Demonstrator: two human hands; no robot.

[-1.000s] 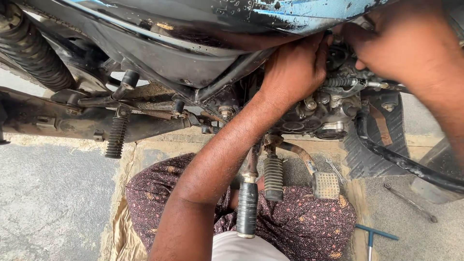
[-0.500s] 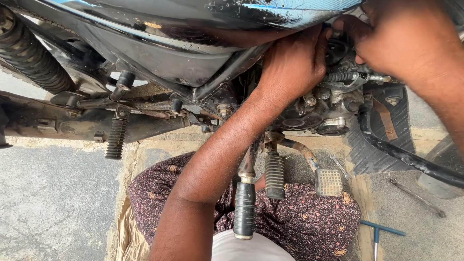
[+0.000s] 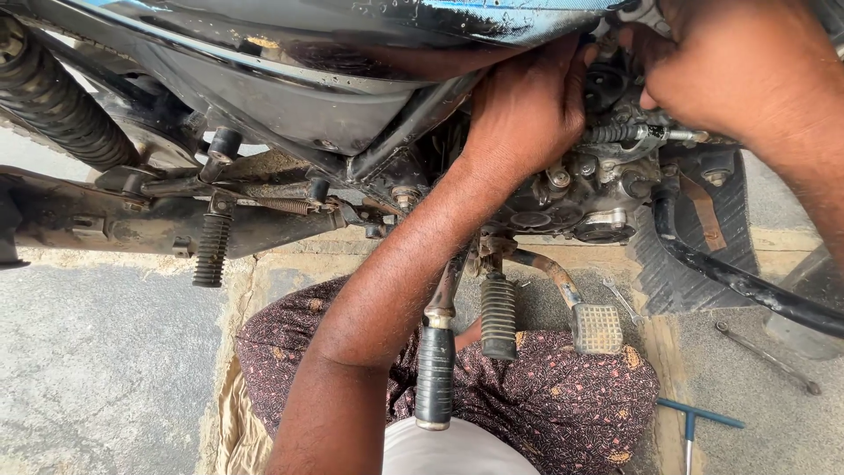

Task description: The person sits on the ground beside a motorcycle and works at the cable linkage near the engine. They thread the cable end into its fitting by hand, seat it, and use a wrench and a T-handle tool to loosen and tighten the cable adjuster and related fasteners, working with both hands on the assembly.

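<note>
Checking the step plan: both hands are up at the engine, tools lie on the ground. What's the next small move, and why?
Probably keep both hands where they are and finish by hand. The left hand and right hand press on the engine near the ribbed cable end; neither visibly holds a tool. The T-handle and wrench lie untouched on the ground.
</note>
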